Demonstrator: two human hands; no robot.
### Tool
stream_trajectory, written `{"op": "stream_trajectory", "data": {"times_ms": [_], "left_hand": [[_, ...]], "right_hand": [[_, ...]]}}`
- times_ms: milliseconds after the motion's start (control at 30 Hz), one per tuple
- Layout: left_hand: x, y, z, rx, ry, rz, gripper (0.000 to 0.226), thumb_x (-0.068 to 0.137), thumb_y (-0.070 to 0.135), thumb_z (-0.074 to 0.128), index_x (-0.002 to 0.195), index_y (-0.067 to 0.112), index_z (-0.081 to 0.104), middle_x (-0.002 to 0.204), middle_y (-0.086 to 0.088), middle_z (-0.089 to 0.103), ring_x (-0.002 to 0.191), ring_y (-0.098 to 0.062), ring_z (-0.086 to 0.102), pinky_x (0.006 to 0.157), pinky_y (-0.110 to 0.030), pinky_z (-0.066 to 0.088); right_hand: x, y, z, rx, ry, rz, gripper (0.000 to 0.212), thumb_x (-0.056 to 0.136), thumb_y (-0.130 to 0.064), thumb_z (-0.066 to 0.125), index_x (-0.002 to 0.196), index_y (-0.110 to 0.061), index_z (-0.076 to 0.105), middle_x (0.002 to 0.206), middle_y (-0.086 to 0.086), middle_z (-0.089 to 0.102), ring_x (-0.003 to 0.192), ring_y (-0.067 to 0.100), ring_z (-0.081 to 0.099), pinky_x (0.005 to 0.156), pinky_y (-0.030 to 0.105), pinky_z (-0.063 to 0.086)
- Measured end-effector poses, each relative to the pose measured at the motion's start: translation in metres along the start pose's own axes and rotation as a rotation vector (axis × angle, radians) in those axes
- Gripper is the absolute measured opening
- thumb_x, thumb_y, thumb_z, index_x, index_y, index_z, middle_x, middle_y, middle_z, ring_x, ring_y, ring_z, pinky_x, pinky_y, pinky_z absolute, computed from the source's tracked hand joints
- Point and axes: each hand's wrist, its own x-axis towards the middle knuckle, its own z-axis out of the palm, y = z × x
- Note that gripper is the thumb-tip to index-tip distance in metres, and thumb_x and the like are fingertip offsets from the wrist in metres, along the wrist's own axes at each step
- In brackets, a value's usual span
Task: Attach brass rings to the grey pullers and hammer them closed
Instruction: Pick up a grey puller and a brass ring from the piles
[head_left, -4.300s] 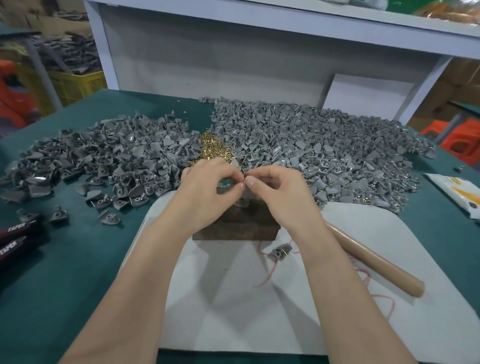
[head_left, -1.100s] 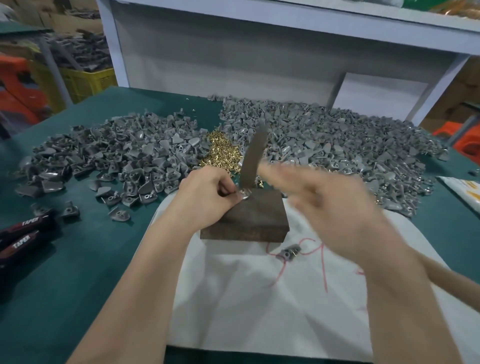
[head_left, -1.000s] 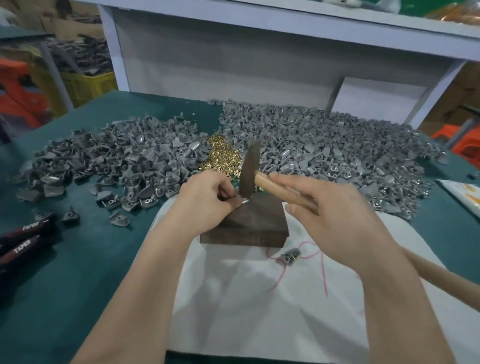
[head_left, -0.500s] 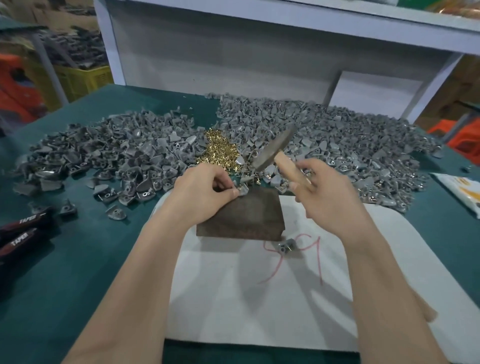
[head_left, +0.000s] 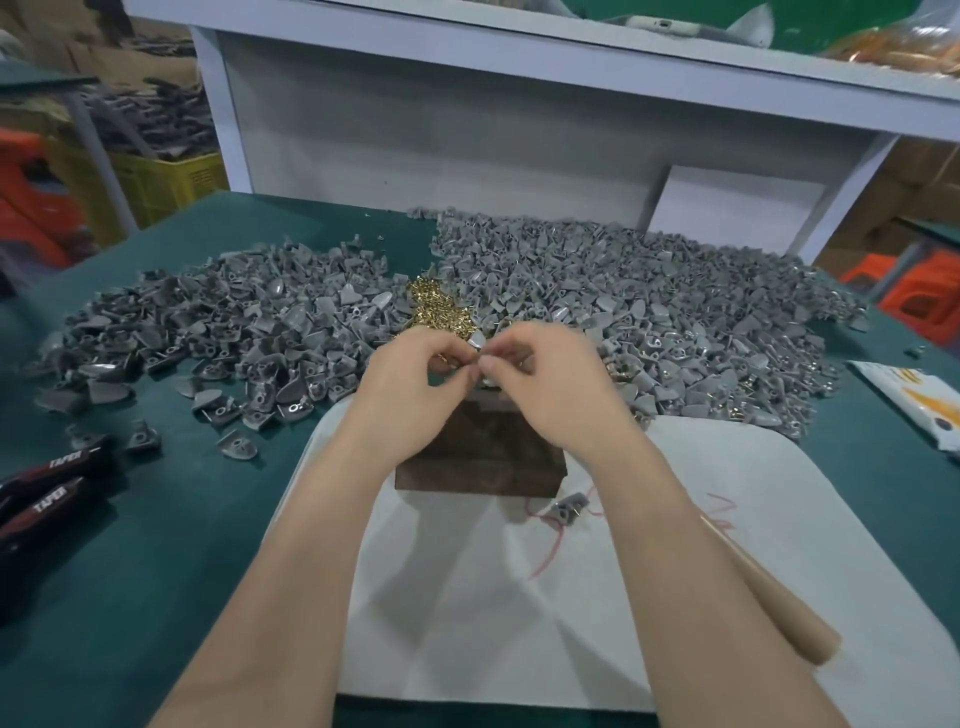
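Observation:
Above the dark wooden block (head_left: 483, 460), my left hand (head_left: 415, 379) and my right hand (head_left: 545, 384) meet fingertip to fingertip. Together they pinch one grey puller (head_left: 477, 343), of which only a pale tip shows. Whether a ring sits between the fingers is hidden. Just behind the hands lies the small heap of brass rings (head_left: 439, 309). The hammer's wooden handle (head_left: 774, 597) lies on the white mat (head_left: 467, 597) beside my right forearm, its head out of sight.
Large heaps of grey pullers spread at the left (head_left: 234, 332) and right (head_left: 649, 306) on the green table. One puller (head_left: 569, 506) lies on the mat by red scribbles. Red-black pliers (head_left: 47, 493) lie at the left edge, a printed packet (head_left: 914, 400) at the right.
My right hand has let go of the raised hammer, which now lies on the mat. That hand has come to the puller held by my left hand.

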Motion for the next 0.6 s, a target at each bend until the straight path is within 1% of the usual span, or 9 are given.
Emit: {"op": "stream_trajectory", "data": {"times_ms": [67, 133, 200, 267, 300, 367, 433, 500, 600], "left_hand": [[0.003, -0.004, -0.002, -0.065, 0.120, -0.066, 0.016, 0.090, 0.018, 0.061, 0.103, 0.018, 0.070, 0.100, 0.006, 0.066, 0.088, -0.008, 0.059, 0.078, -0.018, 0.043], [0.005, -0.008, -0.007, -0.196, 0.297, -0.155, 0.016, 0.092, 0.015, 0.057, 0.103, 0.018, 0.068, 0.099, 0.002, 0.068, 0.087, -0.009, 0.061, 0.080, -0.024, 0.046], [0.007, -0.011, -0.014, -0.390, 0.492, -0.251, 0.016, 0.093, 0.012, 0.053, 0.101, 0.020, 0.064, 0.091, 0.003, 0.066, 0.075, -0.003, 0.059, 0.070, -0.022, 0.047], [0.009, -0.015, -0.020, -0.591, 0.660, -0.365, 0.020, 0.093, 0.009, 0.048, 0.104, 0.019, 0.062, 0.087, 0.007, 0.060, 0.068, 0.003, 0.055, 0.061, -0.014, 0.044], [0.010, -0.017, -0.023, -0.664, 0.726, -0.417, 0.022, 0.092, 0.008, 0.046, 0.105, 0.019, 0.060, 0.090, 0.008, 0.059, 0.071, 0.004, 0.054, 0.060, -0.011, 0.043], [0.011, -0.021, -0.026, -0.773, 0.820, -0.488, 0.024, 0.092, 0.006, 0.041, 0.103, 0.019, 0.057, 0.094, 0.007, 0.059, 0.073, 0.001, 0.053, 0.059, -0.010, 0.042], [0.011, -0.022, -0.027, -0.839, 0.878, -0.513, 0.025, 0.090, 0.004, 0.037, 0.101, 0.019, 0.055, 0.097, 0.003, 0.057, 0.076, -0.005, 0.052, 0.065, -0.015, 0.042], [0.011, -0.022, -0.028, -0.862, 0.916, -0.511, 0.024, 0.089, 0.002, 0.036, 0.097, 0.018, 0.052, 0.099, -0.001, 0.055, 0.077, -0.009, 0.050, 0.068, -0.021, 0.040], [0.012, -0.021, -0.029, -0.874, 0.952, -0.492, 0.023, 0.090, 0.004, 0.038, 0.091, 0.023, 0.050, 0.098, 0.001, 0.055, 0.079, -0.009, 0.052, 0.067, -0.020, 0.041]], "right_hand": [[0.017, -0.001, 0.004, 0.079, 0.138, 0.076, 0.006, 0.090, -0.024, 0.061, 0.085, -0.022, 0.064, 0.084, -0.005, 0.067, 0.077, 0.010, 0.063, 0.077, 0.029, 0.053], [0.036, 0.007, 0.000, 0.115, 0.359, 0.179, 0.007, 0.093, -0.022, 0.058, 0.093, -0.018, 0.063, 0.094, -0.002, 0.066, 0.081, 0.008, 0.061, 0.075, 0.020, 0.049], [0.052, 0.014, -0.004, 0.055, 0.432, 0.297, 0.025, 0.094, -0.022, 0.055, 0.117, -0.014, 0.058, 0.123, 0.008, 0.056, 0.110, 0.018, 0.056, 0.095, 0.026, 0.045], [0.060, 0.009, 0.003, -0.176, 0.310, 0.338, 0.047, 0.093, -0.026, 0.056, 0.137, -0.017, 0.043, 0.148, 0.014, 0.032, 0.136, 0.030, 0.032, 0.114, 0.040, 0.024], [0.061, 0.001, 0.011, -0.262, 0.256, 0.266, 0.050, 0.092, -0.027, 0.056, 0.139, -0.020, 0.042, 0.150, 0.013, 0.030, 0.137, 0.031, 0.031, 0.116, 0.043, 0.021], [0.059, -0.020, 0.034, -0.241, 0.101, 0.023, 0.039, 0.092, -0.025, 0.057, 0.130, -0.023, 0.053, 0.137, 0.006, 0.050, 0.116, 0.024, 0.054, 0.106, 0.040, 0.039], [0.054, -0.039, 0.060, -0.245, -0.177, -0.131, 0.028, 0.090, -0.023, 0.061, 0.118, -0.020, 0.063, 0.116, 0.003, 0.064, 0.094, 0.019, 0.061, 0.090, 0.033, 0.049], [0.056, -0.051, 0.084, -0.388, -0.345, -0.152, 0.028, 0.089, -0.018, 0.062, 0.117, -0.016, 0.063, 0.113, 0.006, 0.065, 0.094, 0.022, 0.060, 0.087, 0.034, 0.051], [0.062, -0.063, 0.103, -0.504, -0.335, -0.119, 0.033, 0.088, -0.009, 0.054, 0.120, -0.013, 0.060, 0.119, 0.009, 0.060, 0.097, 0.027, 0.058, 0.077, 0.034, 0.049]]}}
